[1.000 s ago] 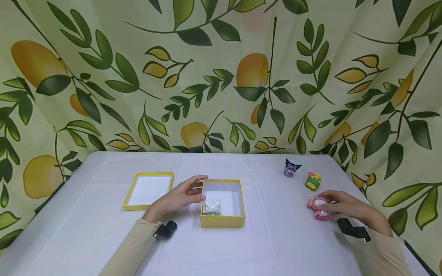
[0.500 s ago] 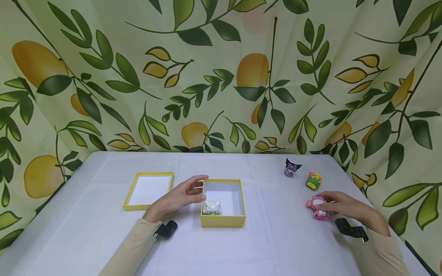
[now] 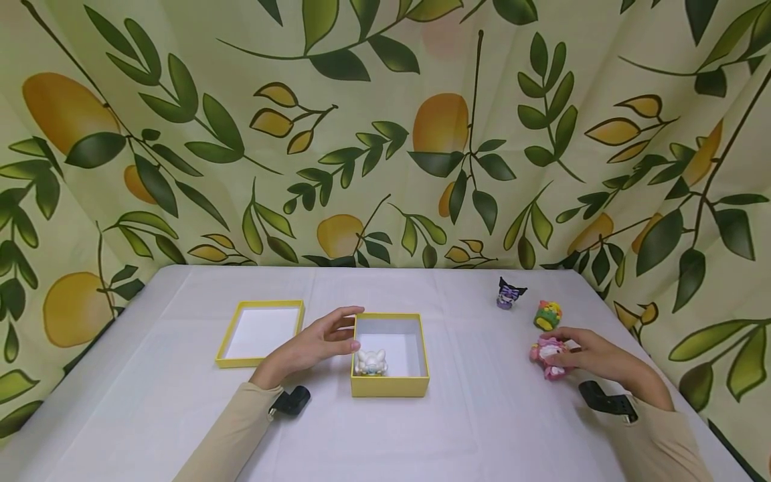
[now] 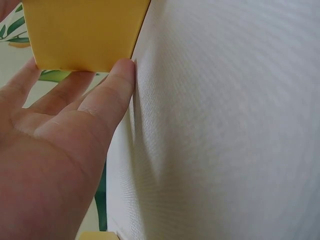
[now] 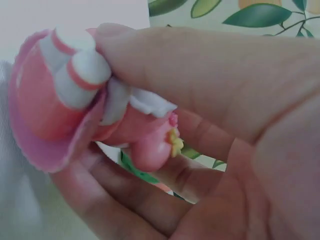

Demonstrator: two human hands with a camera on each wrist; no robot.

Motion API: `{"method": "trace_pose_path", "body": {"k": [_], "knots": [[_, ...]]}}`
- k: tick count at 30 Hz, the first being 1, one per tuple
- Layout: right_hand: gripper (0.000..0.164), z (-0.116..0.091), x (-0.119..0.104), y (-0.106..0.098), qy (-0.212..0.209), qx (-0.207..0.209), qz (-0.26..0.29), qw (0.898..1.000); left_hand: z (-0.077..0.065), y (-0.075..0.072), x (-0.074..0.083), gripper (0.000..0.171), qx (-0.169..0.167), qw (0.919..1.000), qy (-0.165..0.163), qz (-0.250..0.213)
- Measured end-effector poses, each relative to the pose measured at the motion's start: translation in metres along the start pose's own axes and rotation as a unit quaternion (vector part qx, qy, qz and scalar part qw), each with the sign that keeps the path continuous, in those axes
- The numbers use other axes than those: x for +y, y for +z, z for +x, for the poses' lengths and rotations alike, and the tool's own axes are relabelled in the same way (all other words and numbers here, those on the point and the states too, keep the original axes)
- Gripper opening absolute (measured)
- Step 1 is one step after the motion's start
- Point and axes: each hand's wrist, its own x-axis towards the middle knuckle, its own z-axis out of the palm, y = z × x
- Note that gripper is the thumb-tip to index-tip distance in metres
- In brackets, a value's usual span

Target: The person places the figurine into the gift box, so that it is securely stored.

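at right in the head view, the right hand's fingers (image 3: 575, 334) cover part of the pink figurine (image 3: 544, 351); at centre, the yellow box (image 3: 389, 387) hides the white figurine's (image 3: 370, 362) lower part. sleeves (image 3: 231, 428) leave the bottom edge. the left wrist view's top edge crops the box.

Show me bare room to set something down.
The table is bare between the box and the pink toy in the right hand, and in front of the box between the sleeves. It is crowded around the green toy and purple toy, and where the left hand sits between lid and box.
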Motion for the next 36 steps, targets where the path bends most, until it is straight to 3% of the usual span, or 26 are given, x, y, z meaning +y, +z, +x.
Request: {"method": "trace_pose_path", "body": {"k": [14,25,36], "knots": [[0.06,0.007,-0.011,0.01,-0.016,0.03,0.011,0.999,0.0,0.003,0.001,0.072,0.004,0.9999,-0.005,-0.01],[0.056,0.005,-0.017,0.014,-0.054,0.056,0.004,0.997,-0.001,0.002,0.0,0.074,0.004,0.9998,-0.001,-0.018],[0.051,0.005,-0.039,0.021,-0.104,0.149,-0.018,0.983,0.0,0.002,0.0,0.073,0.008,0.9999,-0.005,-0.011]]}}
